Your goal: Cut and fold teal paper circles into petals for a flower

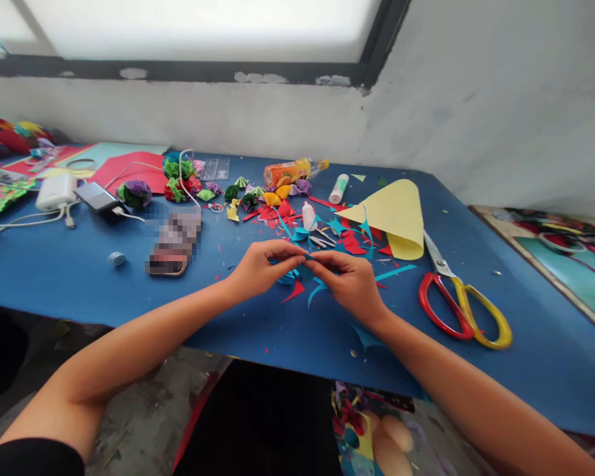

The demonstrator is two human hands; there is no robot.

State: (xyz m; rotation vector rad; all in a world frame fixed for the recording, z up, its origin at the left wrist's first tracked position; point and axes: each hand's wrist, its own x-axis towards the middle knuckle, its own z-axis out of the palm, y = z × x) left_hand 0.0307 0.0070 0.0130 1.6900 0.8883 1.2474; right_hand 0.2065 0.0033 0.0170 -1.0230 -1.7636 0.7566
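Observation:
My left hand (264, 266) and my right hand (350, 281) meet over the middle of the blue table. Thumb and fingers of each pinch a small piece of blue paper (307, 256), mostly hidden by the fingertips. Beneath and around them lie blue paper strips (395, 272) and red paper scraps (296, 291). Just beyond the fingertips are tweezers (322, 240) and a small white bottle (309, 216). To the right of my right hand rest large scissors (459, 297) with one red and one yellow handle, their blades partly under a curled yellow paper sheet (401, 215).
A phone (174, 243) lies left of my hands, near a small round grey cap (116, 258). Farther back are an orange drink bottle (295, 172) on its side, a glue stick (338, 189), folded paper pieces (272, 198) and a white charger (57, 192) with cables.

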